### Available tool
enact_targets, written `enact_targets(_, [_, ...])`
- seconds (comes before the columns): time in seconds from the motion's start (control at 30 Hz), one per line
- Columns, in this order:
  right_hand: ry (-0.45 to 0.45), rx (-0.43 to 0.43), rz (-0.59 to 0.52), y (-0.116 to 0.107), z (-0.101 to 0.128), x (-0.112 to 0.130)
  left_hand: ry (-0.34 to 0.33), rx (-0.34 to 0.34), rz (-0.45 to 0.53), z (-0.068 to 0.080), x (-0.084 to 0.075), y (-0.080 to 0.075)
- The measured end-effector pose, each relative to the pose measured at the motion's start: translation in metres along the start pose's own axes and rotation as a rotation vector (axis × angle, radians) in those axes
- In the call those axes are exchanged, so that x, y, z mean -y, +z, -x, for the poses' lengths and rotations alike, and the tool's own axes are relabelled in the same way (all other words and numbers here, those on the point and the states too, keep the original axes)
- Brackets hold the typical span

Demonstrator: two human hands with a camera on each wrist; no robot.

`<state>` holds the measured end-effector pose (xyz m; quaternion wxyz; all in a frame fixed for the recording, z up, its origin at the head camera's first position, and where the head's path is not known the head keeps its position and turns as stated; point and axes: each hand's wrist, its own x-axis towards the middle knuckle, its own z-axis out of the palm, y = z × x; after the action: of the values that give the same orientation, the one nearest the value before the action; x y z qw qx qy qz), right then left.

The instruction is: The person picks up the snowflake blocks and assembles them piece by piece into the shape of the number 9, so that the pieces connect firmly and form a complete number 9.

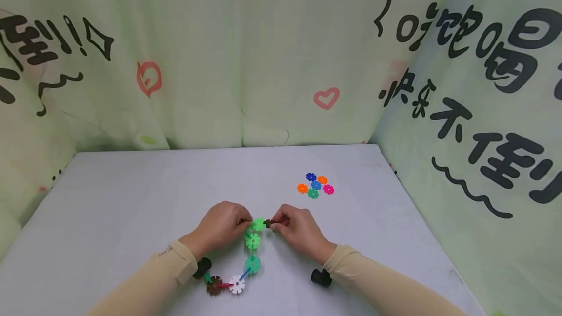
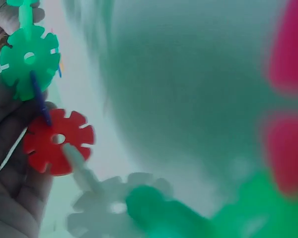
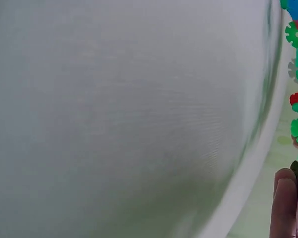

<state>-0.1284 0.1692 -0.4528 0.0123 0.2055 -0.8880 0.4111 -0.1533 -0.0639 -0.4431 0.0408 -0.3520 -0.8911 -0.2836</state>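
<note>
Two hands meet at the chain's top green disc [image 1: 258, 225]: it is pinched by the left hand [image 1: 221, 226], while a brown disc [image 1: 268, 223] just right of it is pinched by the right hand [image 1: 295, 228]

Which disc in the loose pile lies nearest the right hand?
The green disc: it sits at the pile's near edge, closest to the right hand; the blue, orange and pink ones lie beyond or beside it.

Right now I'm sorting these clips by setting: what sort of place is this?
Probably a small tabletop booth for toy assembly: a plain grey table walled by printed cloth, with both hands working a snowflake-disc chain and spare discs nearby.
</note>
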Motion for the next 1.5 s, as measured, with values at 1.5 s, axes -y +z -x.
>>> enact_targets(1.5, [0.249,0.101,0.020,-0.053,-0.007,-0.047,-0.161,0.164,-0.014,-0.005,-0.012,0.000])
